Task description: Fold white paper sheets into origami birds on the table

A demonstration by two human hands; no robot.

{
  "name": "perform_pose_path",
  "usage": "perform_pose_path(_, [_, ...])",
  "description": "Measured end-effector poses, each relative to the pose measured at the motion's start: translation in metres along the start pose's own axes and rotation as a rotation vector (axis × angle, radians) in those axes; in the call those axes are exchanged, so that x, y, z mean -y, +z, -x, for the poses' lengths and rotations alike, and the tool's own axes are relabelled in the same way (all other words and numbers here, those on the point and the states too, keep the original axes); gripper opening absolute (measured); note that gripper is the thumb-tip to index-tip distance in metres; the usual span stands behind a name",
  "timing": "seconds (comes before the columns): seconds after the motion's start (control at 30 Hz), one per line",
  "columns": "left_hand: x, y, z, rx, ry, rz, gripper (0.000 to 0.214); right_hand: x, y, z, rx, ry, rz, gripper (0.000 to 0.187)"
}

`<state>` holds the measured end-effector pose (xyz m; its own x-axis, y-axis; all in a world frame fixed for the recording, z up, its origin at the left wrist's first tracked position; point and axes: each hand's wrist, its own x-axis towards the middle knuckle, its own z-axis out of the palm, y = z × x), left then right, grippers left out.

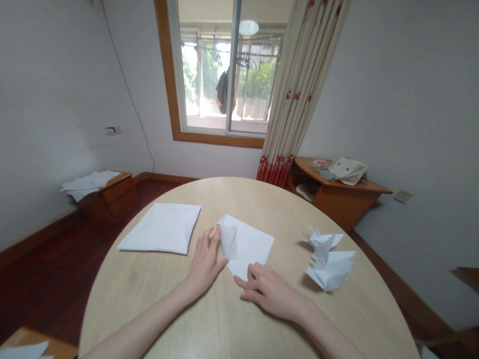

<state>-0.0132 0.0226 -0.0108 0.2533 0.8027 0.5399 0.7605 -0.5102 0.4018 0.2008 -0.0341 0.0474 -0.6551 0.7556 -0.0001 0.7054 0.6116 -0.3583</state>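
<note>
A white sheet of paper (250, 243) lies on the round wooden table in front of me, with a folded flap (229, 242) along its left side. My left hand (205, 262) rests at that left edge, fingers stretched out and thumb apart, fingertips touching the folded side. At the near corner of the sheet is my right hand (267, 289). Its fingers are curled, with the index finger and thumb close together at the paper; the corner itself is partly hidden beneath them.
A stack of white paper (160, 228) lies left on the table (239, 192). Two folded paper birds (331, 269) stand on the right. Beyond the table are a low cabinet with papers (119, 197), a corner desk with a bag (348, 169), a curtain and a window.
</note>
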Motion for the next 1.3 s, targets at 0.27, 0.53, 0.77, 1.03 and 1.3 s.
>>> perform_pose_path(0.27, [-0.001,0.000,0.001,-0.007,0.004,0.005,0.078,0.007,-0.002,0.012,0.051,0.014,0.166,0.037])
perform_pose_path(0.53, [0.001,0.001,0.001,-0.001,-0.016,0.034,0.076,0.023,-0.001,0.021,0.127,0.093,0.347,0.041])
perform_pose_path(0.77, [0.002,0.001,0.001,0.000,-0.022,0.054,0.078,0.030,-0.006,0.023,0.113,0.113,0.358,0.031])
perform_pose_path(1.03, [0.001,0.001,0.001,-0.008,-0.015,0.053,0.077,0.035,-0.009,0.021,0.188,0.124,0.409,0.030])
perform_pose_path(1.3, [-0.001,0.000,0.000,0.005,0.005,0.033,0.078,0.033,0.002,0.029,0.075,0.112,0.395,0.022])
